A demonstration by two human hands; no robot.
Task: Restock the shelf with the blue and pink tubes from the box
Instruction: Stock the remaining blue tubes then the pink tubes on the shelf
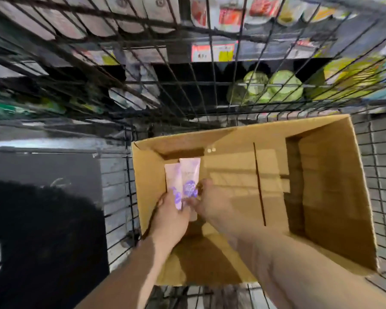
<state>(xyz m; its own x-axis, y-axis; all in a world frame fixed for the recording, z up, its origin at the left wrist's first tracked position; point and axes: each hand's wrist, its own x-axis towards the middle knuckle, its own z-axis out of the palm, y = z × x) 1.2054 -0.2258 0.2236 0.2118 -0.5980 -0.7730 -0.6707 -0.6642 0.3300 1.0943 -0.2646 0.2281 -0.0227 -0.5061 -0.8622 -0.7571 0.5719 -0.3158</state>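
Right grip (210, 201): reaches into the box, fingers curled onto the lower end of the tubes; motion-blurred.
Left grip (172, 211): closed round the tubes' lower ends from the left, thumb across the front.
Tubes (190, 175): two, pink with purple print, side by side and overlapping, held in the box's near-left corner.
Box (334, 197): open cardboard, standing in the cart.
Cart (118, 197): black wire.
Shelf (212, 53): beyond the cart, with price labels and green packs (281, 88).

The one head camera looks steeply down from close above the box (332, 197); beyond the box, blurred, probably the shelf (265, 50).
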